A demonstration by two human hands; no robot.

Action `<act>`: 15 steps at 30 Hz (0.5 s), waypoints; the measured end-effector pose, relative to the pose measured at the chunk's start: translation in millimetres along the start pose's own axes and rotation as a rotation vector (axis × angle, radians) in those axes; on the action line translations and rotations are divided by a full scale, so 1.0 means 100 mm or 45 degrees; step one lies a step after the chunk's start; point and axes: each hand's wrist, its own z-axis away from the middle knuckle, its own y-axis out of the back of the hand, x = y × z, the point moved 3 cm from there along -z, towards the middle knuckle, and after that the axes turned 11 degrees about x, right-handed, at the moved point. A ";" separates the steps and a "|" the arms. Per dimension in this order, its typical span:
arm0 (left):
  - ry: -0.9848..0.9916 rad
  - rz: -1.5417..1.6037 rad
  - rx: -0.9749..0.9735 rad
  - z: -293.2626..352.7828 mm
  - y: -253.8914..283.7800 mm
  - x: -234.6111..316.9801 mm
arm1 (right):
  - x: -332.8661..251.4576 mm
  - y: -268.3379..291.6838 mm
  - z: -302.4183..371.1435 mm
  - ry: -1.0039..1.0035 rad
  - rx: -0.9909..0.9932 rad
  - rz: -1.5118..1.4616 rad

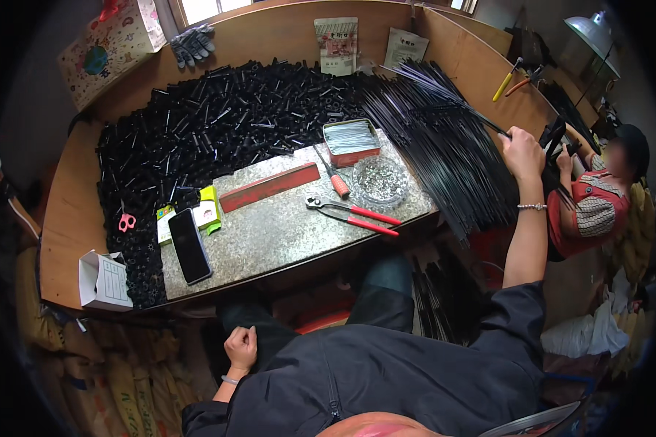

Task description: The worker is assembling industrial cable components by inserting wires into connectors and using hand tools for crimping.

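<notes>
My right hand point(525, 151) reaches out over the right side of the workbench, its fingers closed round the near end of a few long thin black rods point(465, 103). These slant up to the left across a thick pile of similar rods point(444, 156). My left hand point(240, 348) is curled closed near my thigh, below the bench edge, and nothing shows in it. On the stone-like worktop point(270, 244) lie red-handled pliers point(357, 217), a red-handled screwdriver point(337, 178), a red bar point(270, 186) and a phone point(189, 247).
A heap of short black tubular parts point(226, 120) fills the back left. A tin of thin pale pins point(351, 140) and a glass dish of small bits point(379, 180) stand mid-bench. Pink scissors point(126, 221) and a white box point(103, 280) sit left. A co-worker point(590, 197) is at right.
</notes>
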 end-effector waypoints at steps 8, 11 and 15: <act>-0.300 0.497 -0.150 -0.81 -0.10 1.20 | -0.31 0.48 0.06 0.032 0.151 -0.196; -0.632 0.470 0.011 -1.34 -0.04 1.79 | -0.77 0.79 0.27 0.153 0.240 -0.396; -0.667 0.471 0.125 -2.13 -0.03 2.44 | -1.37 1.17 0.66 0.346 0.260 -0.745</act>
